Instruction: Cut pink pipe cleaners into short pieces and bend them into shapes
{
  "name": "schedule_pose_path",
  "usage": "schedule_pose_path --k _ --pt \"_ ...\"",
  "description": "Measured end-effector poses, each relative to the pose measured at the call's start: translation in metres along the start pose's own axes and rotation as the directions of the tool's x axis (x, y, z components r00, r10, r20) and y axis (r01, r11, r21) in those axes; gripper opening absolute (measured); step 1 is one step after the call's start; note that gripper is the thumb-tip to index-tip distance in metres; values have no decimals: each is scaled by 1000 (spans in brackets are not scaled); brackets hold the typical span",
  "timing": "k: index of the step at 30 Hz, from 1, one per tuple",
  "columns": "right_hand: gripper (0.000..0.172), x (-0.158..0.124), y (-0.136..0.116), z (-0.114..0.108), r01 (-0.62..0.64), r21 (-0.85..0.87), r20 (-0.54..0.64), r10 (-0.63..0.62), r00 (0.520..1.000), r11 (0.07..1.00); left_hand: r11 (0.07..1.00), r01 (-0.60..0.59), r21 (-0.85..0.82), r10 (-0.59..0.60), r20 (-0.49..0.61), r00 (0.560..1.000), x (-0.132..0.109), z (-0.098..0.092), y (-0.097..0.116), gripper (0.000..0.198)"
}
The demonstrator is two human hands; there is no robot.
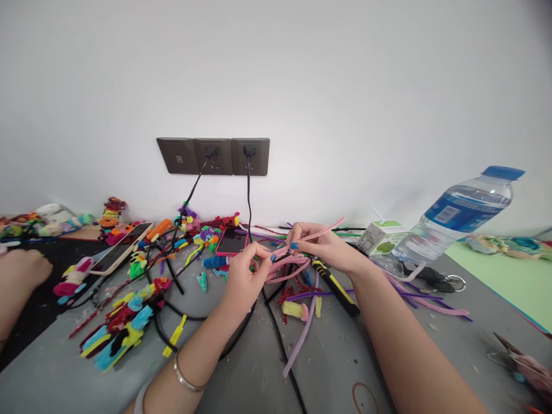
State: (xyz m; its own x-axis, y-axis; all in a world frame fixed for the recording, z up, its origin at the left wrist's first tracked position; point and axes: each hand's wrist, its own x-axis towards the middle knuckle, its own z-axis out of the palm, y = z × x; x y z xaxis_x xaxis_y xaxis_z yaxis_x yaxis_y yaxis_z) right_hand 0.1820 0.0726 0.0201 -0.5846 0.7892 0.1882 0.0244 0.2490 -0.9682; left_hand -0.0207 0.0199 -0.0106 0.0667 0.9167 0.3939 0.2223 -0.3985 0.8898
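Silver metal bangle (188, 376) rings the bare left forearm (207, 345) in the near foreground; beyond it, left hand (246, 279) and right hand (326, 248) come together above the grey tabletop (340, 374), both pinching a looped bundle of fuzzy pink stems (287, 270). Black-and-yellow-handled tool (335, 287) lies just below the right hand; farther right, a green-and-white drink carton (383, 237) stands beside a clear plastic bottle with blue cap (457, 215).

Fuzzy pink stems (297, 261) hung bent in loose loops above the desk (336, 368). One end jutted up rightward.
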Motion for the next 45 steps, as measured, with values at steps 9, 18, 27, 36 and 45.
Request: schedule_pose_path --k 9,18,27,36,45 --pt "23 0 0 -1 5 -27 -56 -7 998 1000 993 114 -12 -113 47 992 1 1 -5 21" --pt "20 1 -1 5 -44 12 5 44 999 999 999 33 37 -34 44 998 1 0 -4 13" --pt "20 2 1 4 -93 28 44 92 995 995 999 21 28 -23 43 999 0 -1 -2 13" --pt "13 -2 0 -1 -82 30 34 81 996 996 998 32 -56 -30 27 999 -1 0 -3 14" --pt "15 -2 -5 3 -117 -26 22 118 993 993 994 35 -99 -36 -7 999 0 -1 -5 13"
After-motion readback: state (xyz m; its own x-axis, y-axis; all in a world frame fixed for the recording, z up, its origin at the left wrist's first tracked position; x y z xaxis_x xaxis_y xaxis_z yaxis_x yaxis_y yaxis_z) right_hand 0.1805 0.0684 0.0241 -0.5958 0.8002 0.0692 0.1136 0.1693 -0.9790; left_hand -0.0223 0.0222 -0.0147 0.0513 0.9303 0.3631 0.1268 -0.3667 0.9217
